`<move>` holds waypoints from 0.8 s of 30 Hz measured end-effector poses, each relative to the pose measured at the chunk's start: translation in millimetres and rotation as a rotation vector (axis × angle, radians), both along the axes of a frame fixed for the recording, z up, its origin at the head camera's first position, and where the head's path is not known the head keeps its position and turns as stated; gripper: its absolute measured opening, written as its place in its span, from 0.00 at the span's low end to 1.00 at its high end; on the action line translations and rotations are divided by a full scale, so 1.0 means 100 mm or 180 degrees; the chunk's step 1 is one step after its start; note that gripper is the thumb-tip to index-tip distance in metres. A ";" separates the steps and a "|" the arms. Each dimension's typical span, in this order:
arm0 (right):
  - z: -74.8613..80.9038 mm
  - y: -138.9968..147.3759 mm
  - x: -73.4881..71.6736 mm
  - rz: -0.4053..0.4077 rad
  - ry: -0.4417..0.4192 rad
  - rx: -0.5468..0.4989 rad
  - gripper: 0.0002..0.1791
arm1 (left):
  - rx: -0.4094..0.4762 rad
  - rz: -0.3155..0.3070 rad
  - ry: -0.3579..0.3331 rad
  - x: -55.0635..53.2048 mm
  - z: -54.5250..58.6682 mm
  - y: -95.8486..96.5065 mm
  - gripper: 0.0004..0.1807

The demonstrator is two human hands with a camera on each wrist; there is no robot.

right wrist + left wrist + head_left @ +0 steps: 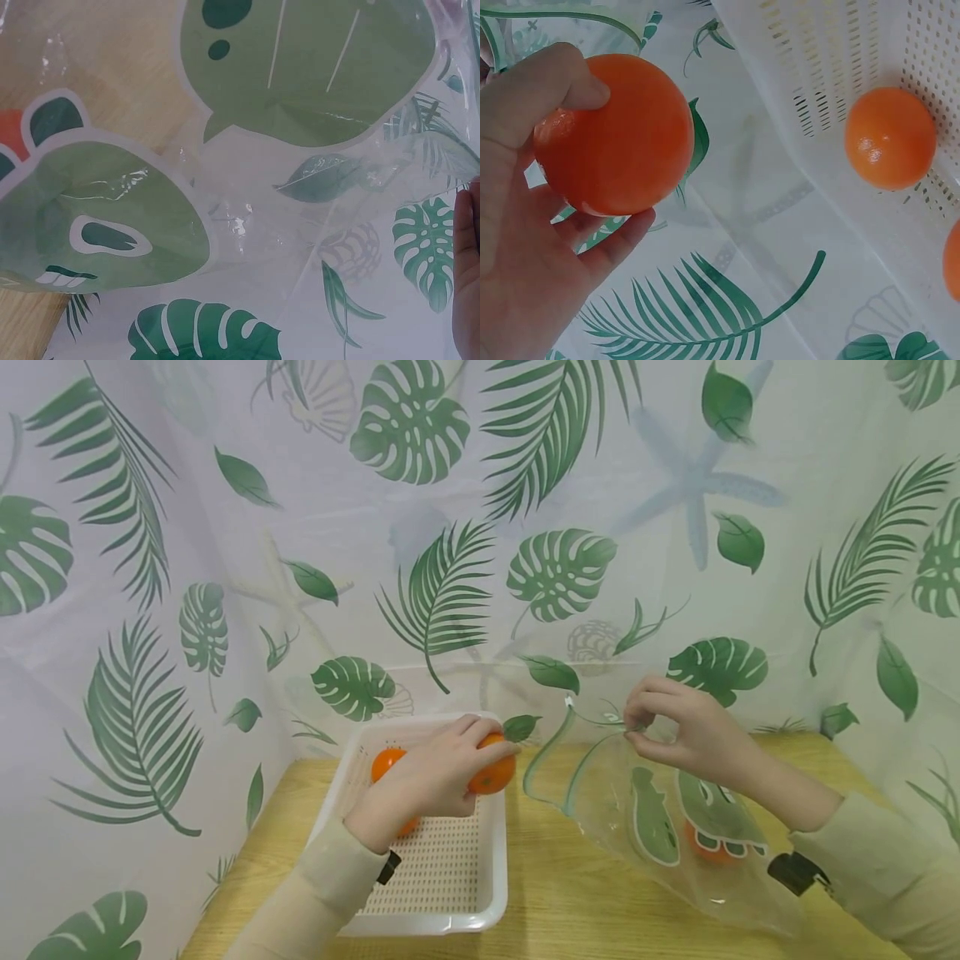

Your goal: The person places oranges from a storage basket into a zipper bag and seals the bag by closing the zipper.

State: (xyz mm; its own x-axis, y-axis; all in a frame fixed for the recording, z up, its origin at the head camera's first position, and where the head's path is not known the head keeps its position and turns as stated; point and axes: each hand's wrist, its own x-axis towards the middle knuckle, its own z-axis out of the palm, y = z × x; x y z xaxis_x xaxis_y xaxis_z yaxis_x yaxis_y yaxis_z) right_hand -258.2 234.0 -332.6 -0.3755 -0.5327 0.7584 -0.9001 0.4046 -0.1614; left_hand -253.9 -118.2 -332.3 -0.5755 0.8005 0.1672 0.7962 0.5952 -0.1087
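Note:
My left hand (pixel 442 768) grips an orange (pixel 495 770) over the right side of a white basket (pixel 497 877); in the left wrist view thumb and fingers curl round the fruit (pixel 622 142). To the right, my right hand (pixel 693 735) pinches the top edge of a clear zip bag (pixel 607 814) with green cartoon prints. The bag's mouth gapes towards the left hand, with a white slider (pixel 568 701) at its corner. Behind the print, another orange (pixel 705 852) shows inside the bag. In the right wrist view, the bag (pixel 307 82) covers much of the frame and the hand (pixel 466 270) shows only partly.
Inside the basket, more oranges (pixel 386 763) lie towards the left, partly hidden by the left arm. Basket and bag are on a wooden table (pixel 555 885). A leaf-printed curtain (pixel 465 460) hangs behind and at both sides.

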 end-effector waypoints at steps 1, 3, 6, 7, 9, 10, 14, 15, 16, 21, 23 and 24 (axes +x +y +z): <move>0.00 0.00 0.00 0.0001 0.0001 0.0001 0.21 | 0.0011 -0.0011 0.0014 0.01 0.01 0.01 0.43; 0.01 0.00 0.00 0.0013 -0.0003 0.0002 0.21 | 0.0046 -0.0043 0.0030 0.02 0.03 0.02 0.43; 0.01 0.00 0.00 0.0018 0.0003 -0.0007 0.21 | 0.0087 -0.0087 0.0065 0.03 0.06 0.04 0.43; 0.01 -0.01 0.00 0.0021 0.0005 -0.0009 0.21 | 0.0094 -0.0098 0.0077 0.03 0.06 0.05 0.43; 0.01 -0.01 0.00 0.0028 0.0008 -0.0012 0.21 | 0.0091 -0.0103 0.0095 0.03 0.07 0.07 0.43; 0.01 -0.01 0.00 0.0030 0.0012 -0.0013 0.21 | 0.0086 -0.0107 0.0106 0.03 0.07 0.08 0.44; 0.01 -0.01 -0.01 0.0061 0.0015 -0.0021 0.20 | 0.0154 -0.0192 0.0167 0.03 0.07 0.12 0.43; 0.00 -0.01 -0.01 0.0067 0.0018 -0.0025 0.20 | 0.0173 -0.0215 0.0187 0.03 0.08 0.14 0.43; 0.00 -0.01 -0.01 0.0070 0.0023 -0.0030 0.20 | 0.0191 -0.0231 0.0201 0.03 0.08 0.15 0.42; -0.01 -0.01 -0.01 0.0073 0.0035 -0.0044 0.21 | 0.0200 -0.0262 0.0226 0.04 0.08 0.23 0.41; -0.01 -0.01 -0.01 0.0079 0.0033 -0.0042 0.21 | 0.0183 -0.0267 0.0226 0.04 0.08 0.26 0.41; -0.01 -0.01 -0.01 0.0080 0.0032 -0.0037 0.21 | 0.0171 -0.0273 0.0235 0.03 0.08 0.27 0.41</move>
State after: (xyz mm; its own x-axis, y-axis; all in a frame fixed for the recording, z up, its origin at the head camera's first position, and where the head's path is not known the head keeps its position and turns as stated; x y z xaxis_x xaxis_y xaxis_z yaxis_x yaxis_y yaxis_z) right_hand -259.6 232.8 -333.4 -0.3544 -0.5330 0.7683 -0.9116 0.3799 -0.1569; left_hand -250.9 -91.3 -324.8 -0.4899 0.8350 0.2506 0.8354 0.5318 -0.1386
